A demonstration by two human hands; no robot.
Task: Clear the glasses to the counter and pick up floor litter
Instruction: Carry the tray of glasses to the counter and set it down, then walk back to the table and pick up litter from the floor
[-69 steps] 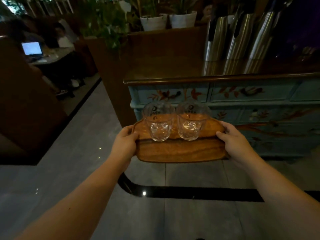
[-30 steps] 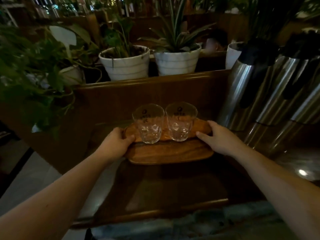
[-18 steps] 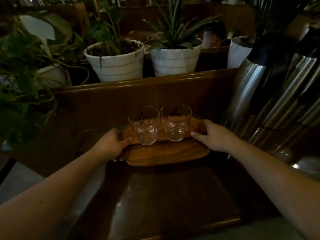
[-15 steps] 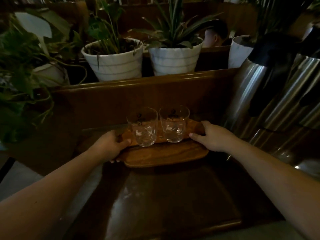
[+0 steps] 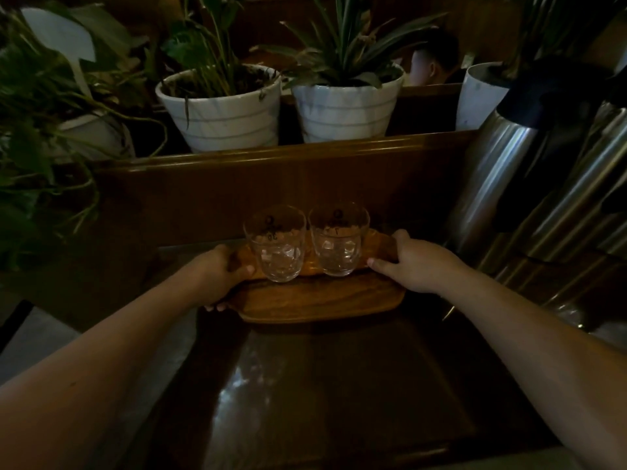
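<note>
1. Head view: my left hand grips the wooden tray's left end, fingers curled beneath
2. Both glasses stand upright, side by side on it
3. My right hand clasps the right end
4. A second ago the tray hung above the counter; now it seems set down, so letting go comes next

Two clear, empty glasses stand upright side by side on an oval wooden tray, their sides touching or nearly so. The left glass and the right glass each carry a dark printed logo near the rim and a faceted lower half. The tray lies low over the dark polished counter, toward its back edge; whether it touches the surface cannot be told.
</note>
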